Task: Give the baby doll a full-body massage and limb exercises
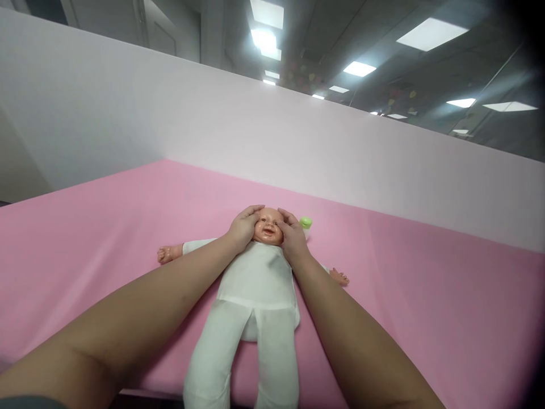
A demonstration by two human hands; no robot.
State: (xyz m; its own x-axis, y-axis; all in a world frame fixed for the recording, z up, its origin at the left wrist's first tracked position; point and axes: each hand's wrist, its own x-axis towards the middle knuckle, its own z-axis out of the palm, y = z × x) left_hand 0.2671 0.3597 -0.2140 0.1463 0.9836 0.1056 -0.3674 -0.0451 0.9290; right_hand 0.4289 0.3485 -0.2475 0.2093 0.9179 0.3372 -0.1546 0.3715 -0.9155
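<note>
A baby doll [259, 278] lies on its back on a pink sheet, its head away from me and its legs toward me. Its body and limbs are white cloth; its head and hands are shiny plastic. My left hand [246, 228] cups the left side of the doll's head, fingers bent along the cheek and temple. On the opposite side, my right hand [293, 232] holds the head too, with the thumb on the cheek near the eye. Both palms touch the head, and parts of its sides are hidden under them. The doll's arms are spread out sideways beneath my forearms.
A small light-green object [305, 222] with a pale lower part sits just beyond my right hand. The pink sheet [383, 272] covers the surface around the doll. A white partition [255, 130] rises behind it, with lit ceiling panels [431, 34] above.
</note>
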